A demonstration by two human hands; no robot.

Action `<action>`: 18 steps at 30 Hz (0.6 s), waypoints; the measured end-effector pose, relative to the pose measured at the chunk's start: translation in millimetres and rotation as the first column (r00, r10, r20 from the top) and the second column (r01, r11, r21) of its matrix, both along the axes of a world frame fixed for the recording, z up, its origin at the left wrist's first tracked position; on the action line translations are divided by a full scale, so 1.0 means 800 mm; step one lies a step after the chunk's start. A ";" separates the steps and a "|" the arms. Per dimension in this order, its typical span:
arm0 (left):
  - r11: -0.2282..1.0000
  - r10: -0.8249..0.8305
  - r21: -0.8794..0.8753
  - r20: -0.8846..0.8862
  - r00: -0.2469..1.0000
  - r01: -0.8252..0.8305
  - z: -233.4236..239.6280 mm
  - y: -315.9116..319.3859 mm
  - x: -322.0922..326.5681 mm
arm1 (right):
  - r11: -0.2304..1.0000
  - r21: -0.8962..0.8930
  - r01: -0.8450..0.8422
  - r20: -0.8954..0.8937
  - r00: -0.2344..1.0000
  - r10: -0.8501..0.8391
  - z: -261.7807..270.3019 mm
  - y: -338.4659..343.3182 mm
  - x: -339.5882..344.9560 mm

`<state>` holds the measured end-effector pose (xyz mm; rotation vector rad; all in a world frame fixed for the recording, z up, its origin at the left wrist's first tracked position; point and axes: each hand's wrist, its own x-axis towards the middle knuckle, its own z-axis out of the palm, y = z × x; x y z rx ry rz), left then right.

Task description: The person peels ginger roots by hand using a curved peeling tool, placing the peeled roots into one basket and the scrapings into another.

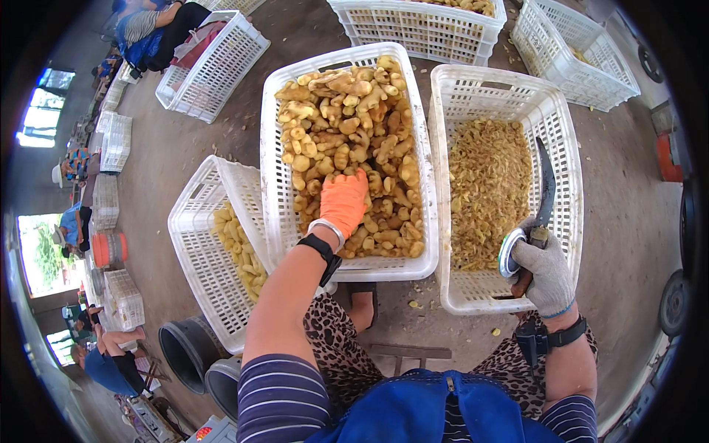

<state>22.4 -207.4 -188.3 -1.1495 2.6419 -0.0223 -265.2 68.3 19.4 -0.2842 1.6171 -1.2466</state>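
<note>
My left hand (344,200), in an orange rubber glove, reaches into the heap of ginger roots (332,141) in a white plastic crate (430,221). Its fingertips are among the roots, and whether they grip one I cannot tell. My right hand (545,274), in a grey knit glove, holds a curved knife (547,183) with its blade pointing away from me, and a round metal-rimmed object (509,252). It is over the near right part of a second crate (437,127), which holds ginger peelings (487,194). A tilted crate (191,221) at left holds peeled ginger (243,255).
More white crates (421,36) stand beyond, one with a red bag (196,47). Dark buckets (188,354) are at lower left. Several people sit along the left side, one (149,33) at the upper left. A wooden piece (410,351) lies between my legs.
</note>
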 end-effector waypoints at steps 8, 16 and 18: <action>0.953 -0.300 0.011 0.175 0.938 0.303 -0.024 -0.009 0.019 | 0.999 -0.023 0.041 0.013 0.999 -0.041 -0.009 0.006 0.001; 0.963 -0.058 0.264 0.007 0.998 0.054 -0.022 -0.046 -0.005 | 0.999 -0.012 0.035 -0.013 0.999 -0.035 0.000 0.007 0.003; 0.956 -0.003 0.293 -0.064 0.998 0.022 -0.027 -0.043 -0.008 | 0.999 -0.010 0.044 -0.001 0.999 -0.044 -0.007 0.007 -0.006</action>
